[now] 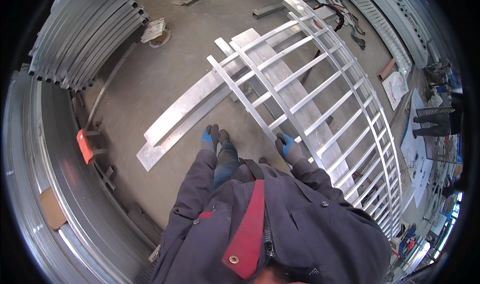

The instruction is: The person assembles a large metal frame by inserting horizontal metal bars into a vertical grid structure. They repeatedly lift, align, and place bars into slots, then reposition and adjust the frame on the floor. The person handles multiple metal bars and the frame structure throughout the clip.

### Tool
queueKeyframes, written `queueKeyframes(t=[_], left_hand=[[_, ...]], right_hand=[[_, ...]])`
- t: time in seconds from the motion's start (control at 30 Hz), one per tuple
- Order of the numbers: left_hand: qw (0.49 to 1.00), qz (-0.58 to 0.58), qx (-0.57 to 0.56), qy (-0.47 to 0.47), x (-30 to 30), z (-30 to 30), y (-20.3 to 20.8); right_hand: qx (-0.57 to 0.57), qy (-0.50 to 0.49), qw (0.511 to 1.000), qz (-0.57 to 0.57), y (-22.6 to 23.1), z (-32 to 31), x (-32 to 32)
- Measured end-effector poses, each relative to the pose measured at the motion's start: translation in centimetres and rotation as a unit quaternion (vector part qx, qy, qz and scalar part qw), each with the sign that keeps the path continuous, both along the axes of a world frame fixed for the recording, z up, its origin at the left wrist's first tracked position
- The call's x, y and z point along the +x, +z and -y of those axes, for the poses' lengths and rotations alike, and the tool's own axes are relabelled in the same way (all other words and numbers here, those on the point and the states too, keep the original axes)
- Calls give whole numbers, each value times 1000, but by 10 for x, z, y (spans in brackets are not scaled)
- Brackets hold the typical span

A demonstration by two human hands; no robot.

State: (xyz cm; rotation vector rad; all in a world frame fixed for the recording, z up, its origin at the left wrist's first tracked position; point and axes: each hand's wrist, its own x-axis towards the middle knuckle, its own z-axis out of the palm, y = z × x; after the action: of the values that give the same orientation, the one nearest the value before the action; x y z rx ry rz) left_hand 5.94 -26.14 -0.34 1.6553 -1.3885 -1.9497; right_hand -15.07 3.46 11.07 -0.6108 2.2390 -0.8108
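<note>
A long silver metal railing panel (326,89) with many crossbars lies ahead and to my right, curved by the lens. My right hand (287,146), in a blue and dark grey glove, is closed at the panel's near long bar; the sleeve hides where that bar runs on. My left hand (209,135), gloved alike, hangs beside my left leg with its fingers stretched and slightly apart, holding nothing. It is nearest to the end of a flat silver beam (185,104), which runs under the panel.
At the far left stands a stack of metal channels (90,34). Long metal profiles (65,149) line my left side, near an orange-topped stand (85,145). More profiles (380,24) lie at the far right. Another person's dark-trousered legs (435,125) show at the right edge.
</note>
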Motion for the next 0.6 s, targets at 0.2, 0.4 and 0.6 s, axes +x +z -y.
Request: queueKeyframes(t=[0.2,0.4,0.6], left_hand=[[999,3,22,-37,-151,158,-48],[977,149,-72,-137,-257,212,-62],[964,250,-47,-76,-281,198,-64]], right_hand=[[38,-125,990,58,1,27,19],[89,-229,965,94,-3,30,37],[67,-249,958,129,-23,50,14]])
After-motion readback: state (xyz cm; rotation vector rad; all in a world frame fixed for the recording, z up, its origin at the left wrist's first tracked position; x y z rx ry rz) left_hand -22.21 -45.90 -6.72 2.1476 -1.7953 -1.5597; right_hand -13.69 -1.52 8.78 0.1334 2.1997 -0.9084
